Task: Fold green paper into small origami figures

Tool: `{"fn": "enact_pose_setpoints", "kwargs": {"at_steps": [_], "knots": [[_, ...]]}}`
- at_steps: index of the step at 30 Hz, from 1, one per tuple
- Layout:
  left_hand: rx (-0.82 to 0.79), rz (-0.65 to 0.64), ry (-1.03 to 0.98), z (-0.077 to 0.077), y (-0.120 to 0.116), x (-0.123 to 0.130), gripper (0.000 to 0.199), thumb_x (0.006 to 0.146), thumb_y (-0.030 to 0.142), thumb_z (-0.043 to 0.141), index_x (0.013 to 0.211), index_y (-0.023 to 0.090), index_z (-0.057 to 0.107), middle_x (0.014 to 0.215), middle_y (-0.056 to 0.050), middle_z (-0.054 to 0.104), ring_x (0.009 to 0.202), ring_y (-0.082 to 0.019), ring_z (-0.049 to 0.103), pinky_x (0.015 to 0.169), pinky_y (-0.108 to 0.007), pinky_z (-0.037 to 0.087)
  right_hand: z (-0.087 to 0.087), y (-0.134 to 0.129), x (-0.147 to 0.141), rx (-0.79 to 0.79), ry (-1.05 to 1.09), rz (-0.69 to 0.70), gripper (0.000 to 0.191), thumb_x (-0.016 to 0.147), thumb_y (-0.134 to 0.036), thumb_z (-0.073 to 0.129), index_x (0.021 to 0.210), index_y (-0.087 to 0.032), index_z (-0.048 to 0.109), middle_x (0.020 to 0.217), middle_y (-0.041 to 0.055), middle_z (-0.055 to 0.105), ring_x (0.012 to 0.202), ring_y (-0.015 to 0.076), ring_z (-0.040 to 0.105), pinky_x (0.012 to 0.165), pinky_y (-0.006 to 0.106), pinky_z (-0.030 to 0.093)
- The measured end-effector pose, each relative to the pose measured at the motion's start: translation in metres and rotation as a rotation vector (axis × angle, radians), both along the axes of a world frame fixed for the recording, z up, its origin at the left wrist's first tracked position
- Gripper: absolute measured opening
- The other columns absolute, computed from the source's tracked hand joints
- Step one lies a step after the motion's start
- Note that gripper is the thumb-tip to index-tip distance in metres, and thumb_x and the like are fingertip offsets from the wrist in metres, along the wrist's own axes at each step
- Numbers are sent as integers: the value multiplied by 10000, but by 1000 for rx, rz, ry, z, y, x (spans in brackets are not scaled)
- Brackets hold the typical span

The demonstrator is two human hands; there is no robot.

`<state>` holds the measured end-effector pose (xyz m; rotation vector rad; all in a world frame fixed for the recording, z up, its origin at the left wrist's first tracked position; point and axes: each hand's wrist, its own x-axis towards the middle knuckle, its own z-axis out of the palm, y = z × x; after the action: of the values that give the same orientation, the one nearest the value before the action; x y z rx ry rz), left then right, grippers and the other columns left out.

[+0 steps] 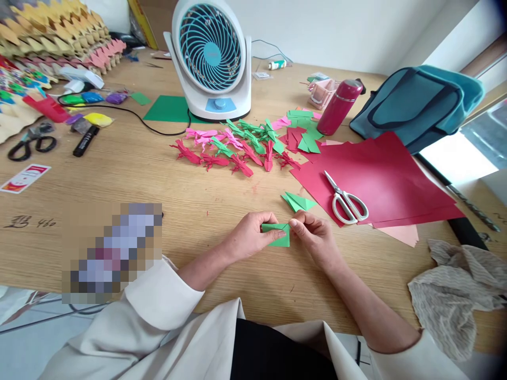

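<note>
Between my hands is a small green sheet of paper (282, 241), partly folded, held just above the table near its front edge. My left hand (253, 235) pinches its left side, thumb in front and fingers behind. At the upper right corner my right hand (315, 235) closes thumb and forefinger on the same paper. Just beyond them lies a folded green paper piece (298, 202). Farther back is a cluster of folded paper figures in red (241, 164), pink (206, 137) and green (253, 142).
White-handled scissors (348, 206) rest on large red paper sheets (384, 174) at the right. Behind stand a fan (214, 53), a red flask (339, 108) and a teal bag (415, 105). At left lie black-handled scissors (34, 142) and a marker (86, 141). A crumpled cloth (455, 290) sits right.
</note>
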<state>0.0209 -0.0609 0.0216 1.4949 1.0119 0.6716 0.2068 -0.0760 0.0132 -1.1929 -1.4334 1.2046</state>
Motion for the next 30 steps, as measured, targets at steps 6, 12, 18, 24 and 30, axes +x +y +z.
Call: {"fn": "enact_pose_setpoints", "kwargs": {"at_steps": [6, 12, 18, 24, 30], "knots": [[-65, 103, -110, -6, 2, 1, 313, 774, 426, 693, 745, 154, 542, 647, 57, 467, 609, -84, 415, 568, -212, 317, -1, -1, 3, 54, 32, -24, 323, 932, -463, 571, 744, -202, 598, 686, -3, 529, 662, 137, 478, 639, 273, 408], [-121, 148, -282, -5, -3, 4, 337, 772, 431, 720, 739, 143, 550, 694, 44, 504, 659, -85, 452, 621, -211, 364, -3, -4, -7, -9, 81, 90, 301, 836, -503, 683, 837, -217, 589, 770, 4, 570, 714, 151, 526, 669, 284, 452], [-68, 149, -264, -3, -1, 3, 258, 782, 374, 705, 778, 144, 588, 750, 20, 557, 709, -100, 507, 664, -215, 410, -5, -7, -8, 10, -2, 124, 267, 899, -438, 623, 790, -205, 553, 718, -12, 523, 661, 132, 477, 620, 267, 404], [61, 132, -111, -2, 1, 0, 201, 799, 326, 668, 737, 143, 612, 714, 14, 571, 642, -98, 511, 597, -215, 406, -1, -10, -9, 40, -231, 166, 242, 899, -376, 621, 754, -193, 558, 699, -19, 487, 594, 111, 403, 529, 254, 319], [-11, 159, -252, -7, -1, 3, 271, 779, 366, 711, 709, 141, 577, 674, 32, 522, 638, -90, 469, 604, -218, 387, -12, -8, -10, 15, -121, 130, 226, 864, -409, 671, 837, -189, 621, 724, -6, 550, 652, 131, 464, 597, 263, 384]]}}
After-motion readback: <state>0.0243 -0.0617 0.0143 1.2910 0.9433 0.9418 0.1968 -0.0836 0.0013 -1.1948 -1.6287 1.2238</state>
